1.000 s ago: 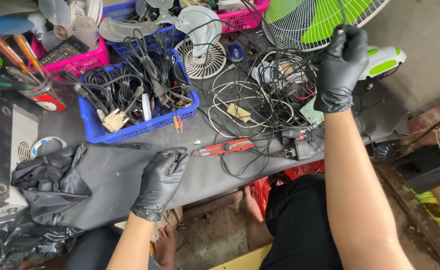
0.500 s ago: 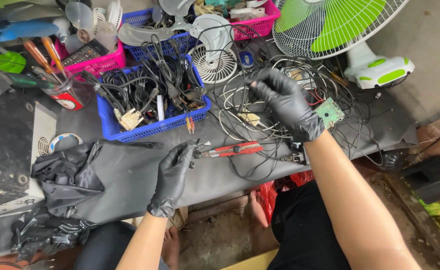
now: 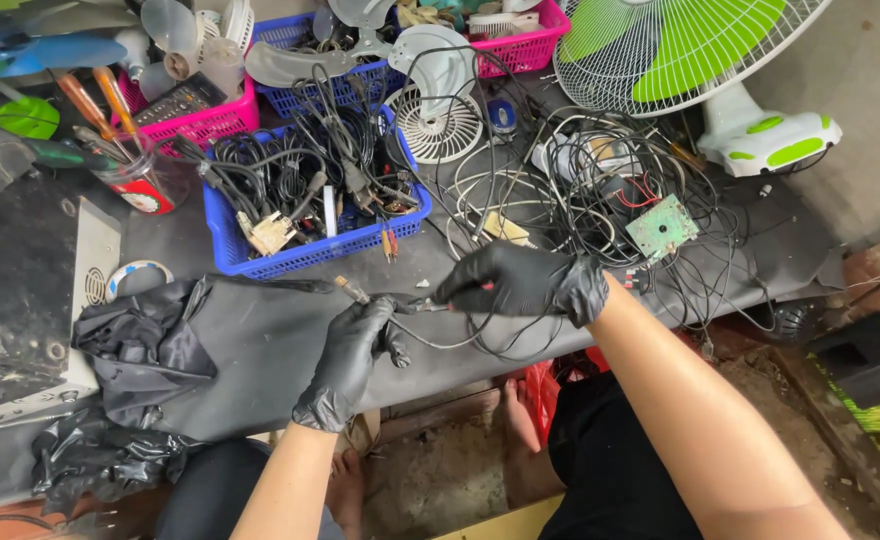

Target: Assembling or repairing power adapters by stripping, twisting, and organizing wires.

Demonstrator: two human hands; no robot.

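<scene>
Both gloved hands, left hand [image 3: 352, 352] and right hand [image 3: 522, 283], meet, fingers curled.

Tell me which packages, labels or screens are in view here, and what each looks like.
Red can: left, beside the blue basket, round, with a white picture label, holding tools.
Grey device: in the pink basket, flat, dark, possibly with a small screen; too blurred to tell.

Blue basket [image 3: 290, 255], green-bladed fan [image 3: 680, 50]

a blue plastic basket [image 3: 260, 262] of black cables is sitting at upper centre, pink plastic baskets [image 3: 205, 122] lying behind it. a green-bladed white fan [image 3: 705, 60] is standing upper right; a small green circuit board [image 3: 662, 227] is lying below it.
</scene>
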